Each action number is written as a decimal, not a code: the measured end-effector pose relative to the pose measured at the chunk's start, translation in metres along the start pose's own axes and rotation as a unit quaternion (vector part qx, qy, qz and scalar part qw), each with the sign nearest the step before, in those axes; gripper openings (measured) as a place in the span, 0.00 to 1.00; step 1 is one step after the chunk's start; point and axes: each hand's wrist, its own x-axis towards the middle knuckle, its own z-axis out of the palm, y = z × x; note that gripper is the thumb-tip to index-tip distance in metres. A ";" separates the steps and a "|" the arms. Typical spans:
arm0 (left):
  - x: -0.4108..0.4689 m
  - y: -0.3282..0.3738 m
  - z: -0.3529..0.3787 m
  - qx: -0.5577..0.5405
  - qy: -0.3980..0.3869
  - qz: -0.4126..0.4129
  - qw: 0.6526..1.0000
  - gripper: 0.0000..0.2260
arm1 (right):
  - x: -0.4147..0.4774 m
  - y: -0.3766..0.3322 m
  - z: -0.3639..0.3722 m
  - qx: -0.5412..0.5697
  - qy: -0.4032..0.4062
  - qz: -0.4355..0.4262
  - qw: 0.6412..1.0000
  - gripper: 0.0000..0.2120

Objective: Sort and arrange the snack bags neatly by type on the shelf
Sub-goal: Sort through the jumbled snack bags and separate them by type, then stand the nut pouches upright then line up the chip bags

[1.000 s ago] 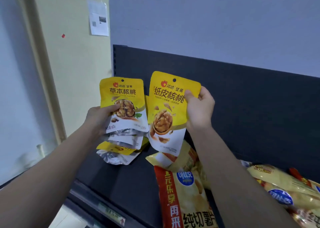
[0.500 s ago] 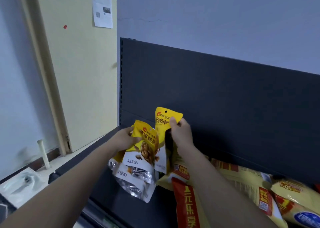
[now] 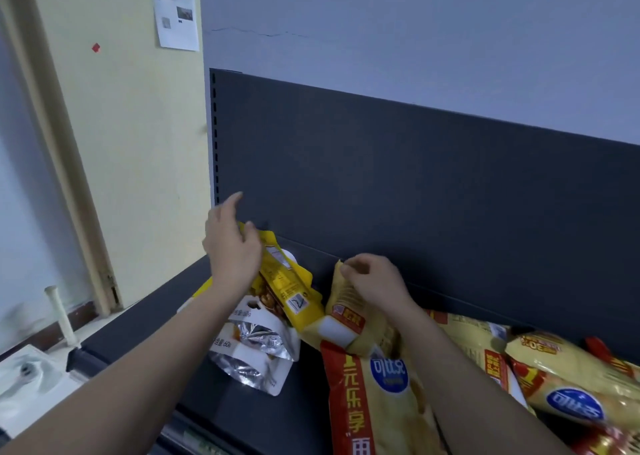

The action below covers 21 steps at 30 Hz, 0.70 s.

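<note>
Left hand (image 3: 232, 251) on walnut pouches (image 3: 289, 283), right hand (image 3: 374, 281) pinching chip bag (image 3: 348, 307)

Two hands, the left hand (image 3: 230, 247) and the right hand (image 3: 372, 281), were over one dark shelf (image 3: 304, 395). At least four small walnut pouches (image 3: 287, 281) lay heaped at its left end and at least four large chip bags (image 3: 374, 402) beside them. One paper sheet (image 3: 177, 22) and one red sticker (image 3: 96, 47) marked the wall.
</note>
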 end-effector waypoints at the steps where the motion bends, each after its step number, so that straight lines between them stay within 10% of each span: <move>1: -0.008 0.017 0.001 -0.018 -0.006 0.060 0.998 0.18 | -0.003 0.005 -0.009 -0.017 -0.004 0.006 1.000 0.13; 5: -0.045 0.070 0.022 0.046 -0.268 0.150 0.951 0.10 | -0.023 0.021 -0.036 -0.086 -0.015 0.032 0.996 0.15; 10: -0.076 0.069 0.057 0.278 -0.488 0.047 0.826 0.28 | -0.052 0.052 -0.067 -0.285 -0.019 0.080 0.955 0.25; 16: -0.093 0.070 0.073 0.283 -0.481 0.022 0.830 0.42 | -0.080 0.095 -0.076 -0.372 -0.163 0.088 0.910 0.45; 21: -0.108 0.078 0.082 0.258 -0.435 0.043 0.862 0.38 | -0.096 0.120 -0.075 -0.435 -0.034 0.067 0.897 0.41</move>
